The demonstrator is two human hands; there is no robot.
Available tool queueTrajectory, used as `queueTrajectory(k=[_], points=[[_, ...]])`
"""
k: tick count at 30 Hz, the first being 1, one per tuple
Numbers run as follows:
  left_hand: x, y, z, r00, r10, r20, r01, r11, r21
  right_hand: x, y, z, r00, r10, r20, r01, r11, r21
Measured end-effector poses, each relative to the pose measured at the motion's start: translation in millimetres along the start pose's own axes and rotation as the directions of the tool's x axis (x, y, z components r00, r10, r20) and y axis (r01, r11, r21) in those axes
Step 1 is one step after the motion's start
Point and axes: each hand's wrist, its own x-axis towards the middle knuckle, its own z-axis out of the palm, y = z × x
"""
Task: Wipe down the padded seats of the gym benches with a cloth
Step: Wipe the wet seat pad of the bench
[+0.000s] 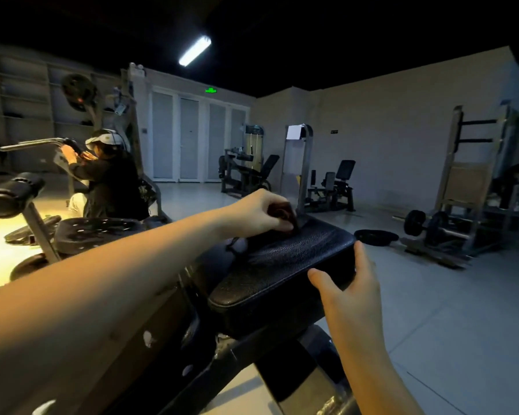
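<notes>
Cloth (283, 215): dark red, bunched, touching the far end of the seat (282, 265).
Left hand (261, 214): fingers curled round the cloth.
Right hand (351, 295): fingers straight, braced on the seat's near right edge, holding nothing.
Wipe: probably best to flatten the cloth and pull long strokes nearward.
Around: person (111, 187) left; weight plate (375, 236) and barbell (426, 224) right, well clear.

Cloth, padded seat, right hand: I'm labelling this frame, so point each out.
cloth (283, 214), head view, bunched top fold.
padded seat (282, 265), head view, top surface.
right hand (351, 290), head view, back of hand.
</notes>
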Motion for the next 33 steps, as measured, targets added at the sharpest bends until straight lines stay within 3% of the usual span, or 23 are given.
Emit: queueTrajectory(k=[3,5,13,15,19,21,23,25,27,30,33], points=[[-45.9,-13.8,-29.1,0.991,-0.058,0.118,0.060,0.998,-0.015,0.9,3.9,1.1,1.000,-0.002,-0.011,0.002,1.000,0.007],[-50.9,-21.7,-40.7,0.988,-0.101,0.116,0.096,0.994,0.043,0.2,5.4,3.0,1.000,0.009,-0.014,-0.009,1.000,0.012],[42.5,-10.7,18.0,0.954,-0.081,-0.289,0.168,0.942,0.290,-1.9,-0.1,3.9,1.000,0.011,-0.007,-0.011,1.000,-0.005],[37.5,-3.0,19.0,0.968,-0.045,-0.248,0.108,0.963,0.247,-3.5,-2.2,4.4,1.000,0.004,-0.008,-0.004,1.000,-0.012],[-23.8,10.0,5.2,0.998,0.058,0.012,-0.058,0.998,-0.001,-3.0,-4.7,3.9,1.000,-0.011,-0.013,0.011,1.000,-0.010],[-46.0,1.9,-10.2,0.996,0.048,0.071,-0.048,0.999,0.006,-3.2,-4.6,4.0,1.000,-0.012,-0.018,0.011,1.000,-0.018],[-50.2,-20.1,-26.5,1.000,-0.024,-0.009,0.025,0.987,0.157,-3.8,-5.1,4.7,1.000,0.006,-0.023,-0.006,1.000,-0.024],[-39.1,-39.5,-32.4,0.982,-0.102,-0.162,0.155,0.921,0.357,-3.6,-6.2,4.7,1.000,0.003,-0.021,-0.004,0.999,-0.034],[-23.2,-38.6,-20.9,0.951,-0.118,-0.284,0.242,0.859,0.451,-3.2,-6.7,4.7,1.000,-0.007,-0.018,0.006,0.999,-0.038],[-1.2,-12.9,6.1,0.951,-0.038,-0.305,0.150,0.924,0.351,-2.8,-5.3,3.7,1.000,0.015,-0.011,-0.016,0.999,-0.045],[-12.5,32.2,24.3,0.988,0.086,-0.126,-0.069,0.988,0.135,-1.4,-5.4,3.2,1.000,0.026,-0.006,-0.027,0.998,-0.049]])
